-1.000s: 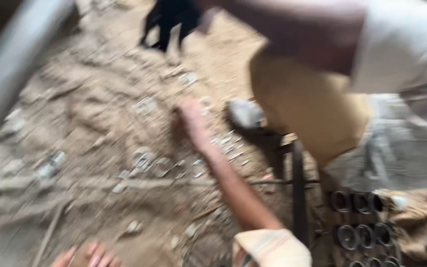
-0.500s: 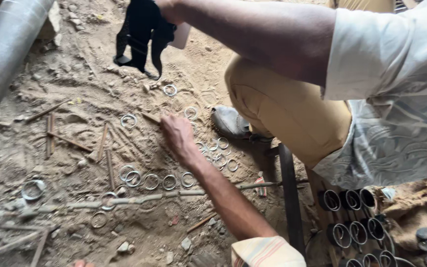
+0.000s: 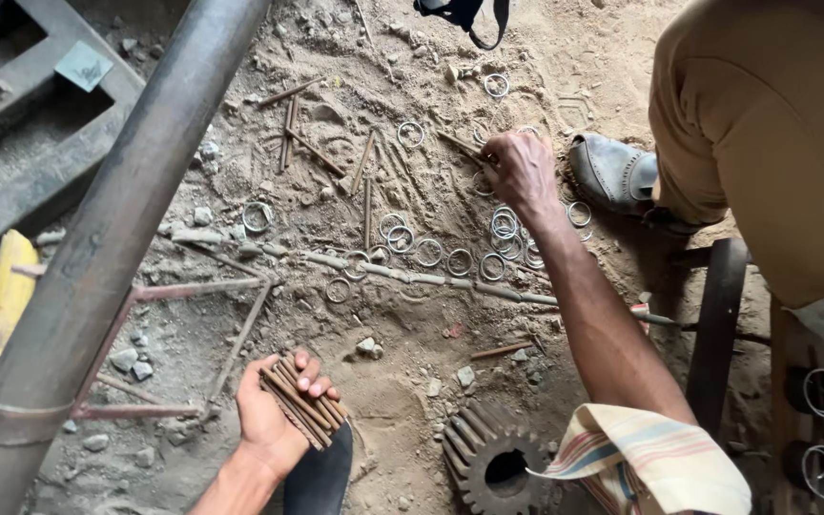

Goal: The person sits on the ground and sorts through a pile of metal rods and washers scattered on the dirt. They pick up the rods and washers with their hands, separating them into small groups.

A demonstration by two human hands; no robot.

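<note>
Lying across curled left fingers (image 3: pixel 312 381): rods (image 3: pixel 302 403)

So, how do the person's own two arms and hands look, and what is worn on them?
Both hands are bare: no gloves, rings or watch show. The left hand comes from a bare forearm with no sleeve in view. The right hand has a long bare forearm; above it sits a rolled striped sleeve in cream, red and blue.

A single head-worn camera looks steeply down, from close above, at the sandy dirt floor (image 3: pixel 412 353) before the person.
</note>
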